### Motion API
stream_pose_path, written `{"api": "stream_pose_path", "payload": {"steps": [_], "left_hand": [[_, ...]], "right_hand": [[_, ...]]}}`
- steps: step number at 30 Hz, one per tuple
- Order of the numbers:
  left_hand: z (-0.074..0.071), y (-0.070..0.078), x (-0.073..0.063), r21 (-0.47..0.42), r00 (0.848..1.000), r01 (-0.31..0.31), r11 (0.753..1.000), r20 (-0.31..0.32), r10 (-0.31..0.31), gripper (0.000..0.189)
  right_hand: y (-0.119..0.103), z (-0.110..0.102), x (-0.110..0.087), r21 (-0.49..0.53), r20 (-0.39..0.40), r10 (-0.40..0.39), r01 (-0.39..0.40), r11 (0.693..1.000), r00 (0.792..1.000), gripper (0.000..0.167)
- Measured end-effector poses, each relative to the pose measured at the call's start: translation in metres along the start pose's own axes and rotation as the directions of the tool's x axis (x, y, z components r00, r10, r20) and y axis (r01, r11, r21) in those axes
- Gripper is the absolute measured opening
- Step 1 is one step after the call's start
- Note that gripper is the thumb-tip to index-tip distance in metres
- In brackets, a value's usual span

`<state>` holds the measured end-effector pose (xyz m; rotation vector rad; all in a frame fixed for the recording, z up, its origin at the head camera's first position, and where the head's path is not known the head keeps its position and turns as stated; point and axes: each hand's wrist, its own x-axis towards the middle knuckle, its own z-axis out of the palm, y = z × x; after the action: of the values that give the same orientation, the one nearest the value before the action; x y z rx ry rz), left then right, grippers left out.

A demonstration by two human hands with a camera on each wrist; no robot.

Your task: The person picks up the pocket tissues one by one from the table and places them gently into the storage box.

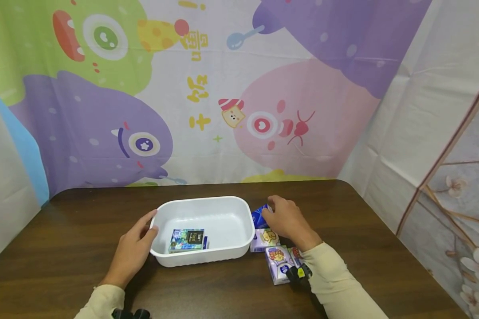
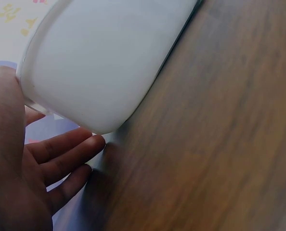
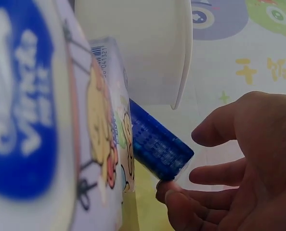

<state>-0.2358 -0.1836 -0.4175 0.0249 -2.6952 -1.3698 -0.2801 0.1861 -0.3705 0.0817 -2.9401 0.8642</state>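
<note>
Head view, and from the left we have the left hand (image 1: 131, 254), thumb over the rim of the white tray (image 1: 207, 259), fingers along the outside, so it has hold of that end; the left wrist view shows the fingertips at the lower corner. Into the tray now: a floral pack (image 1: 179, 241) with a black label lies near the front wall, a bit of dark blue (image 1: 205, 243) peeking out at its right. Just past the tray's right end sits the blue pack (image 1: 257, 218), at an angle, with a lilac pack (image 1: 264, 241) in front of it and a second lilac pack (image 1: 277, 266) nearer the person, all on the brown table (image 1: 207, 292). And there's the right hand (image 1: 290, 222), well apart from the left: the right wrist view has a fingertip touching the blue pack's end, thumb clear of it, nothing clamped.
</note>
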Motion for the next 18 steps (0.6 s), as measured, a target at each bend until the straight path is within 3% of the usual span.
{"api": "stream_pose_path", "payload": {"steps": [7,13,18], "left_hand": [[-0.0014,-0.0036,-0.0026,0.01,0.999,-0.031,0.999,-0.034,0.031,0.053],[-0.0022,-0.004,-0.0027,0.023,0.999,-0.028,0.999,-0.03,0.029,0.053],[-0.0012,-0.0014,-0.0008,0.01,0.999,-0.037,0.999,-0.026,0.037,0.053]], "right_hand": [[-0.0016,0.0037,-0.0018,-0.01,-0.021,-0.041,0.041,0.999,0.999,0.051],[-0.0023,0.0065,-0.0031,-0.053,-0.014,-0.038,0.037,0.998,0.999,0.046],[-0.0038,0.0011,-0.0027,-0.082,-0.053,-0.033,0.028,0.996,0.998,0.045]]}}
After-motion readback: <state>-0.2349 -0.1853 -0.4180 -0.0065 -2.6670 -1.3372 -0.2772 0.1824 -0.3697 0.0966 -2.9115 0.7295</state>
